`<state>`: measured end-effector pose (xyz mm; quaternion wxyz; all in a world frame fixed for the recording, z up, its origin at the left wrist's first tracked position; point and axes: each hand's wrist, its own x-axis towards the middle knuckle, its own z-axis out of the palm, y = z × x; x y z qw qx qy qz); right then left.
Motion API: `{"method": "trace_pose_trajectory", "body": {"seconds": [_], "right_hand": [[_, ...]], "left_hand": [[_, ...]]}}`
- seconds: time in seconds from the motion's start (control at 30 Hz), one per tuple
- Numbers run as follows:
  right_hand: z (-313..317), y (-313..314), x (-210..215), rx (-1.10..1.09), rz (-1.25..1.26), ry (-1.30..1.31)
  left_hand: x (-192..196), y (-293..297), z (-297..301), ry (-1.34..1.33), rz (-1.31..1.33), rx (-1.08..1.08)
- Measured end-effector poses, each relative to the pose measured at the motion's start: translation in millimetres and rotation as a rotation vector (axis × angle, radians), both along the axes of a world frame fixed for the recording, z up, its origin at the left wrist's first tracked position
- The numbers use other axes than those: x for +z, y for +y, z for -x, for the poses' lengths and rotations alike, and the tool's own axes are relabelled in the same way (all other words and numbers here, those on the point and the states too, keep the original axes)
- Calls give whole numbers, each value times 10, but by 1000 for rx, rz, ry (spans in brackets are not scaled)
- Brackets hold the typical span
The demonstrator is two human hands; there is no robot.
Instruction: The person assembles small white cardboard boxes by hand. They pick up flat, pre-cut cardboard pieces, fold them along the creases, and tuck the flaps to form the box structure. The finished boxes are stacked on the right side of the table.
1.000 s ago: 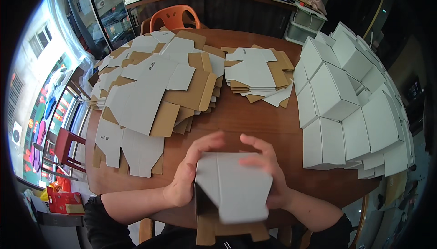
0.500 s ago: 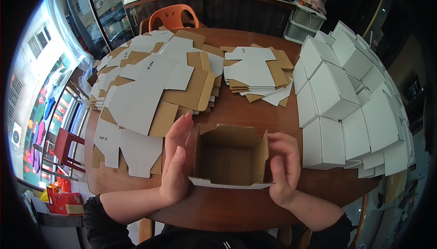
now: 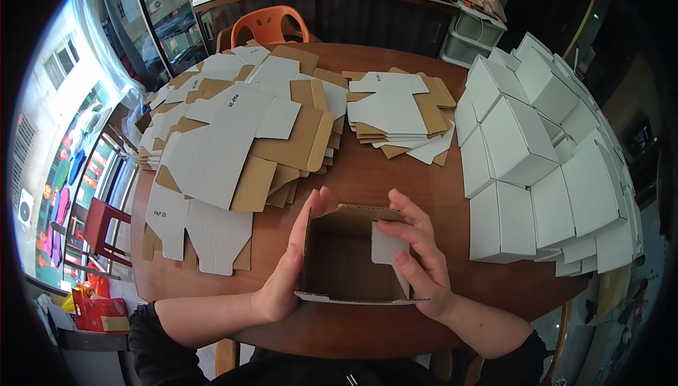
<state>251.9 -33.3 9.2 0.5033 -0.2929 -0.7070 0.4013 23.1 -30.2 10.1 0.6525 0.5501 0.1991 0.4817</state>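
An open-topped cardboard box (image 3: 339,262), brown inside and white outside, stands at the near side of the table in front of me. My left hand (image 3: 286,273) lies along its left wall, fingers stretched upward and open. At the right wall, my right hand (image 3: 424,262) curls its fingers and thumb over the edge, gripping a small white flap (image 3: 385,243) that is folded into the box. My right palm stays outside that wall. The far edge of the box stands up with bare corrugated cardboard showing.
Flat white-and-brown box blanks (image 3: 226,132) are heaped on the left of the wooden table (image 3: 367,181). A smaller pile of blanks (image 3: 388,110) lies at the back centre. Folded white boxes (image 3: 522,146) are stacked high on the right. Behind the table stands an orange chair (image 3: 272,24).
The right hand has moved inward over the wall, and a white flap is now bent into the box. My left hand has come against the left wall. The box sits slightly nearer me.
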Motion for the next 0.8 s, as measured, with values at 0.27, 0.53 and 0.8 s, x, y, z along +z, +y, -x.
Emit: {"method": "trace_pose_trajectory", "body": {"seconds": [0.27, 0.53, 0.8], "right_hand": [[37, -33, 25, 169, 235, 75], [13, -27, 40, 157, 204, -8], [26, -55, 22, 164, 272, 62]], "left_hand": [[-30, 13, 58, 110, -69, -1], [41, 6, 86, 243, -194, -13], [169, -38, 91, 284, -138, 10]]}}
